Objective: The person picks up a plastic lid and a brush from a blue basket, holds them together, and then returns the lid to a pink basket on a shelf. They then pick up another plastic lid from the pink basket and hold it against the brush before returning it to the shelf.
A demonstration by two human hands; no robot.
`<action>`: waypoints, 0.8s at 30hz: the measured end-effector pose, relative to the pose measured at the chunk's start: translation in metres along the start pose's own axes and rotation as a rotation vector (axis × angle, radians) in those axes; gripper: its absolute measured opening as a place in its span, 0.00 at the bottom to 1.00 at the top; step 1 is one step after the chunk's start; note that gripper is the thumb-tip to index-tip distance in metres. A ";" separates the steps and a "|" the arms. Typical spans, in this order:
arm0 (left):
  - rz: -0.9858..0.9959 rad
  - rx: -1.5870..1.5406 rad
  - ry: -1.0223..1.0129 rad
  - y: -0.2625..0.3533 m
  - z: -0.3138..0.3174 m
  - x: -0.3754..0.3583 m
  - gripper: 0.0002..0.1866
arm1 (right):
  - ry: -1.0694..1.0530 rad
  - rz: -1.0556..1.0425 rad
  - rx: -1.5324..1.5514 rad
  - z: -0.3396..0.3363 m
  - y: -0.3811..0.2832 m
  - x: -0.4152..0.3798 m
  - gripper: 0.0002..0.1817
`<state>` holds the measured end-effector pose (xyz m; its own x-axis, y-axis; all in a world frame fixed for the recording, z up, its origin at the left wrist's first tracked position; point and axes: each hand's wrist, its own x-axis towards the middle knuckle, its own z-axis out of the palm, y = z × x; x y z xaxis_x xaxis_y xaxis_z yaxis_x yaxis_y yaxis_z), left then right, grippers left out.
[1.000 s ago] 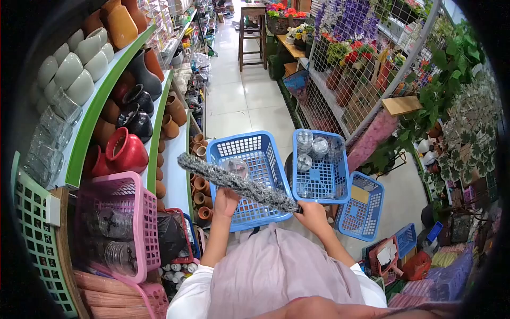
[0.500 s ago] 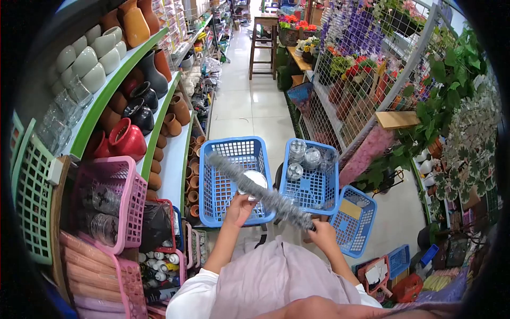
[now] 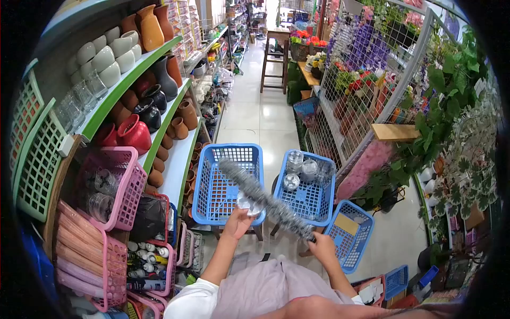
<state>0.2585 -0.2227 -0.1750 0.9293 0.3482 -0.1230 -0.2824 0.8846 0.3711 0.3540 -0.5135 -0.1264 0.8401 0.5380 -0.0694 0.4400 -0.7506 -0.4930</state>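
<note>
Fingers of the left hand [image 3: 236,226] grasp a clear container [image 3: 247,204] over the left blue basket [image 3: 197,195]; a light, steady hold should suit it. Fluffy grey duster [image 3: 267,203] slants alongside, best kept clear of the jars [image 3: 291,182] in the right blue basket [image 3: 330,194]. Gripping its handle, the right hand [image 3: 323,248] needs a loose wrist.

1. No text, brand, number or sign can be read.
2. At 11 o'clock, the hanging packets [image 3: 187,32] bear print too small to make out.
3. Toward 8 o'clock, the small bottles [image 3: 150,259] show coloured labels, their wording illegible.
</note>
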 end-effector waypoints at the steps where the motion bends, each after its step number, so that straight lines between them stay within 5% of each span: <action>1: -0.018 0.001 -0.010 0.001 0.001 -0.002 0.22 | 0.003 -0.007 -0.003 0.000 0.000 0.000 0.16; 18: 0.058 -0.046 0.083 0.039 -0.024 0.014 0.26 | -0.022 -0.169 -0.069 0.032 -0.044 0.050 0.16; 20: 0.066 0.048 0.051 0.054 -0.014 0.020 0.22 | 0.055 -0.048 -0.029 0.038 -0.057 0.061 0.16; 24: 0.021 -0.005 0.030 0.079 -0.045 0.039 0.19 | -0.068 -0.174 -0.075 0.041 -0.095 0.076 0.14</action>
<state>0.2618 -0.1253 -0.1915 0.9157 0.3755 -0.1432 -0.3026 0.8787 0.3692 0.3626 -0.3855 -0.1200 0.7269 0.6851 -0.0483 0.6015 -0.6689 -0.4368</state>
